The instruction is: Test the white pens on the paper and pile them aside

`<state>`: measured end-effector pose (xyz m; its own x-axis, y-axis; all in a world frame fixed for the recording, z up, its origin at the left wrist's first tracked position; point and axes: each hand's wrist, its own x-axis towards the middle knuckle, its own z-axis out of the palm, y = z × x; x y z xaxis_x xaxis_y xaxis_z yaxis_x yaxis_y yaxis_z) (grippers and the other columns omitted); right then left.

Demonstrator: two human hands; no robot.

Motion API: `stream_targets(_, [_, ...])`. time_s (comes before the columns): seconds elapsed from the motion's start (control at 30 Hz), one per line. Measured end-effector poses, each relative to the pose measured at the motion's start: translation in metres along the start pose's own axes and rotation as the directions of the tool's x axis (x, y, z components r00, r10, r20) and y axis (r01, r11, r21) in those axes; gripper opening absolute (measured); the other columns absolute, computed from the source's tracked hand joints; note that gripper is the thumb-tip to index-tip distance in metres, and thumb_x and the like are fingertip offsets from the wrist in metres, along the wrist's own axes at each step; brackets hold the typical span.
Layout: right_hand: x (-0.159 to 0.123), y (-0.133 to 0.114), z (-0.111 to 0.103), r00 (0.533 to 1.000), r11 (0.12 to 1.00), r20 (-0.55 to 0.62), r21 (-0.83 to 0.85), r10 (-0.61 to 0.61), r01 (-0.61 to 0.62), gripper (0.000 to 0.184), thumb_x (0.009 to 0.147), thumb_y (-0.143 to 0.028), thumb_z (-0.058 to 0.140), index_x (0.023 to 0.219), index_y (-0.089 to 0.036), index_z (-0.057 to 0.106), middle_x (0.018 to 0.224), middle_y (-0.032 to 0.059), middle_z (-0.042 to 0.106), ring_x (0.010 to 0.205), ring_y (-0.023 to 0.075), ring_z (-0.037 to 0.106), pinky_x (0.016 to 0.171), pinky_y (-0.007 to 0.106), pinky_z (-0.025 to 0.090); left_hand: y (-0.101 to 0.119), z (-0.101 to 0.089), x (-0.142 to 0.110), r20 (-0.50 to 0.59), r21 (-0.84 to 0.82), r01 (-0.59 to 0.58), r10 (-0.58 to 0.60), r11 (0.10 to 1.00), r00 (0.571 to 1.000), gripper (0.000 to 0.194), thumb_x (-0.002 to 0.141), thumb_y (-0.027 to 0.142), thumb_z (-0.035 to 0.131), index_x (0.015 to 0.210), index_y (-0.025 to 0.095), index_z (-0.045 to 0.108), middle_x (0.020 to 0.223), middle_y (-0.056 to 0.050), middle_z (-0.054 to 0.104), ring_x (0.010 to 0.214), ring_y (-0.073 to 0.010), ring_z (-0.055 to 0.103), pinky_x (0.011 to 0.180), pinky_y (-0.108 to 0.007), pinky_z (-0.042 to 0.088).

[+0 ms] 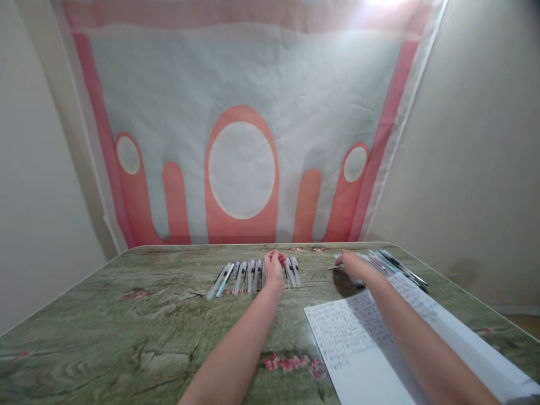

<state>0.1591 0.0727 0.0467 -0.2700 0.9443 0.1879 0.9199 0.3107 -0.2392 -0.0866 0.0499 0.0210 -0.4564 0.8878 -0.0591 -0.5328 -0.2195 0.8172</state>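
A row of pens [250,275], mostly clear-barrelled with dark parts and one light blue, lies side by side at the middle of the far table. My left hand [275,263] is over the right part of this row, its fingers curled together and covering some pens; what they hold, if anything, is hidden. Farther right, my right hand [348,264] reaches down with fingers pinched at the near end of a second group of pens [390,263]. A thin pale pen tip pokes out beside those fingertips; the rest is hidden by the hand.
Handwritten sheets of paper [337,332] lie under and beside my right forearm. The table [105,337] has a wood-look cover with pink flower prints. Behind its far edge hangs a pink and grey cloth [241,67], with plain walls on both sides.
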Motion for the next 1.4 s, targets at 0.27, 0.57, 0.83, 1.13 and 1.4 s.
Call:
stream_targets(0.27, [0.008,-0.058,0.02,0.934,0.935,0.032,0.027,-0.355,0.354,0.025,0.077,-0.015,0.048,0.096,-0.019,0.064,0.095,0.0074,0.059,0.093,0.0179,0.053,0.081,0.026,0.037,-0.004,-0.003,0.003,-0.022,0.041,-0.041,0.042,0.998,0.999,0.019,0.073,0.027,0.05,0.089,0.016,0.048,0.068,0.0,0.057,0.054,-0.0074,0.053,0.053,-0.02,0.041])
stream_targets(0.57, [-0.015,-0.106,0.039,0.905,0.906,-0.024,-0.009,-0.424,0.424,0.024,0.083,-0.025,0.044,0.102,-0.021,0.058,0.093,0.006,0.056,0.08,0.0152,0.055,0.069,0.023,0.038,-0.007,-0.003,0.003,-0.013,0.044,-0.069,0.069,0.997,0.998,0.021,0.071,0.029,0.053,0.087,0.016,0.048,0.068,0.0,0.056,0.056,-0.0079,0.054,0.054,-0.02,0.04])
stream_targets(0.83, [-0.018,-0.11,0.046,0.924,0.925,-0.015,-0.007,-0.381,0.381,0.025,0.087,-0.032,0.038,0.091,-0.02,0.06,0.09,0.0056,0.057,0.079,0.0144,0.055,0.065,0.022,0.036,-0.006,-0.003,0.001,-0.01,0.056,-0.073,0.073,0.996,0.997,0.02,0.072,0.027,0.052,0.088,0.016,0.048,0.069,0.0,0.056,0.057,-0.0083,0.053,0.055,-0.021,0.04])
stream_targets(1.13, [-0.017,-0.107,0.047,0.945,0.943,-0.035,0.065,-0.324,0.325,0.018,0.084,-0.029,0.043,0.09,-0.018,0.057,0.087,0.0051,0.057,0.077,0.0139,0.054,0.066,0.022,0.034,-0.007,-0.003,0.001,-0.002,0.063,-0.072,0.072,0.995,0.997,0.02,0.072,0.026,0.05,0.089,0.016,0.048,0.069,-0.001,0.056,0.056,-0.008,0.053,0.054,-0.021,0.041])
stream_targets(1.4, [-0.013,-0.103,0.051,0.976,0.966,0.051,0.166,-0.21,0.199,0.023,0.078,-0.024,0.048,0.099,-0.017,0.049,0.072,0.0025,0.059,0.063,0.0122,0.051,0.056,0.021,0.028,-0.008,-0.004,0.002,0.0,0.088,-0.073,0.073,0.993,0.997,0.021,0.072,0.025,0.049,0.09,0.015,0.048,0.069,0.0,0.056,0.055,-0.0076,0.053,0.054,-0.021,0.041])
